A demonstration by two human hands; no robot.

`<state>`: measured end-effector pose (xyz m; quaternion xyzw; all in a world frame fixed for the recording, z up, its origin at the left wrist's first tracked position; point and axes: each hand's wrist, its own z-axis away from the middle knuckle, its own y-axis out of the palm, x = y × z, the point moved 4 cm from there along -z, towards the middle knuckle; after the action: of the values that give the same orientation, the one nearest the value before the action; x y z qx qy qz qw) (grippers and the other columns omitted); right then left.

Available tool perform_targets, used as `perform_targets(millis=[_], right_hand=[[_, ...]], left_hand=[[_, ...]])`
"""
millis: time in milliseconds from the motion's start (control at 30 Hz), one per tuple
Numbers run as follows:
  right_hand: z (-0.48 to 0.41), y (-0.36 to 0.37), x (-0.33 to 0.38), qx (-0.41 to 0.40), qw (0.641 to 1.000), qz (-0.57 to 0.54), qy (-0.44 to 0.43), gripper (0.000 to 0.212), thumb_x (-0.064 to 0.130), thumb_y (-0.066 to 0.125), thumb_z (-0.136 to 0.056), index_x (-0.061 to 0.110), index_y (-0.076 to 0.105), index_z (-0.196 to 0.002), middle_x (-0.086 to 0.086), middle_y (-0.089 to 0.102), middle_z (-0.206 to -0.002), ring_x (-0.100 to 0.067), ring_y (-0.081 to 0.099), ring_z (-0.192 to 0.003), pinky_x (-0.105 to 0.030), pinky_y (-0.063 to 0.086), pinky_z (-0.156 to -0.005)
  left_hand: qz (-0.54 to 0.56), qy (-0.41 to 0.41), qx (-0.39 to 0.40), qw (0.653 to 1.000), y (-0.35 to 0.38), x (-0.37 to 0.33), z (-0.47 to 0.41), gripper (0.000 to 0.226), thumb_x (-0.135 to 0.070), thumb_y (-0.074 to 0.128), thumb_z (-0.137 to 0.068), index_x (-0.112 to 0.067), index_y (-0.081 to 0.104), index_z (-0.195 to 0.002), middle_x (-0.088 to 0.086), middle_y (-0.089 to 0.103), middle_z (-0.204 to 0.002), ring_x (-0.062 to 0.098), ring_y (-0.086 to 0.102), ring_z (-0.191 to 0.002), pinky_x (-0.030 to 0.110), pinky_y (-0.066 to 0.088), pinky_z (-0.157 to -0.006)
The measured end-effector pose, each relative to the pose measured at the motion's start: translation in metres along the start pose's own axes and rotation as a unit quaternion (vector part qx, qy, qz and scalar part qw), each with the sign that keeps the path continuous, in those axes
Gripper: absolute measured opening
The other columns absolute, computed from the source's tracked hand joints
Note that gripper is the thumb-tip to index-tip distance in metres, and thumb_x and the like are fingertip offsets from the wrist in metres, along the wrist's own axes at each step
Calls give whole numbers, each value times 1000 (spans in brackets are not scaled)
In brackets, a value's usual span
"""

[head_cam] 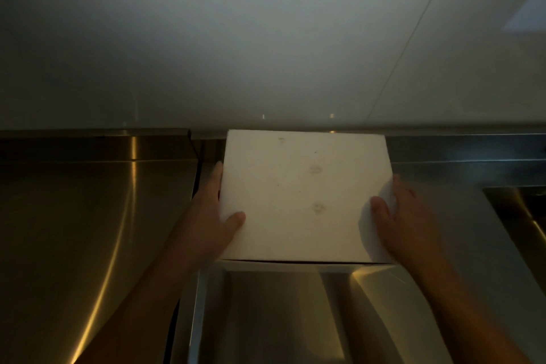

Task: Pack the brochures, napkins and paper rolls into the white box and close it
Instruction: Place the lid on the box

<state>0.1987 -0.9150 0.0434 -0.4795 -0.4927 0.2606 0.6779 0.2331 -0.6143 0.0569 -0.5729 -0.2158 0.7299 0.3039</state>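
Observation:
The white box (pixel 301 195) sits on the steel counter against the back wall, its lid down and flat, with a few faint smudges on top. My left hand (pixel 206 216) grips its left side, thumb lying on the lid near the front left corner. On the right side, my right hand (pixel 404 216) holds the box the same way, thumb on the lid. No brochures, napkins or paper rolls are visible; whatever is inside the box is hidden.
A steel counter (pixel 88 230) stretches to the left, with a dark seam beside the box. A recessed steel basin (pixel 280 313) lies just in front of the box. Another basin edge (pixel 520 210) shows at the right. A white tiled wall (pixel 266 53) rises behind.

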Motion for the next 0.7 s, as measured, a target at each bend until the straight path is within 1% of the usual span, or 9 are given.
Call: perform_targets(millis=[33,100,167,233,267,367,467,567,700], right_hand=[[-8,-3,2,2,1000,-1,-17,63,38,48,-92,16,25,-146,-24,49,-133,-40,50,-116,-43,43,-93],[-30,-8,9,6,999,-4,-49,67,41,50,-90,24,19,-148,-25,51,-129,-40,51,-115,-44,43,-93],[-56,-10,20,20,998,11,-62,66,46,46,-91,28,17,-147,-26,50,-126,-42,51,-114,-45,44,-92],[-77,-8,30,31,995,56,-76,61,50,41,-91,26,24,-145,-27,51,-125,-42,52,-116,-46,44,-92],[-85,-7,33,27,993,79,-84,59,51,39,-91,24,30,-142,-26,54,-124,-41,52,-116,-46,45,-92],[-93,-6,33,1,988,117,-99,56,54,37,-90,22,41,-135,-22,60,-120,-39,54,-115,-46,46,-90],[-95,-3,31,-13,987,125,-102,55,55,35,-90,21,46,-130,-23,61,-116,-40,57,-110,-45,48,-87],[-98,-1,33,-6,985,137,-106,53,54,33,-91,18,51,-125,-24,62,-114,-41,58,-108,-45,48,-86],[-99,-1,32,0,983,141,-120,53,53,32,-92,17,49,-127,-23,61,-118,-39,57,-111,-44,46,-88]], left_hand=[[-8,6,3,1000,-2,-1,-6,90,-25,64,-83,-38,2,-147,3,34,-150,27,44,-128,48,41,-101],[-20,18,6,1000,-8,-7,-25,84,-29,60,-86,-39,2,-147,5,34,-150,28,45,-128,48,41,-100],[-27,29,-2,999,-15,-17,-50,76,-31,55,-90,-35,6,-148,6,35,-151,28,43,-131,42,38,-104],[-51,35,-7,998,-19,-25,-71,68,-33,51,-92,-27,14,-149,9,34,-152,28,40,-134,37,34,-109],[-61,35,-8,997,-20,-28,-79,65,-33,50,-92,-24,19,-148,10,35,-152,28,39,-135,37,34,-111],[-84,33,-11,996,-16,-29,-93,58,-34,49,-92,-21,29,-145,12,41,-147,30,42,-132,40,36,-108],[-100,35,-19,994,-14,-26,-97,56,-34,49,-92,-20,33,-144,11,41,-147,30,40,-134,37,35,-109],[-102,38,-21,994,-13,-26,-99,56,-33,49,-92,-18,34,-144,12,40,-148,29,38,-135,38,34,-110],[-86,33,-27,995,-13,-23,-98,56,-34,50,-92,-19,34,-144,11,41,-148,28,40,-134,35,34,-109]])
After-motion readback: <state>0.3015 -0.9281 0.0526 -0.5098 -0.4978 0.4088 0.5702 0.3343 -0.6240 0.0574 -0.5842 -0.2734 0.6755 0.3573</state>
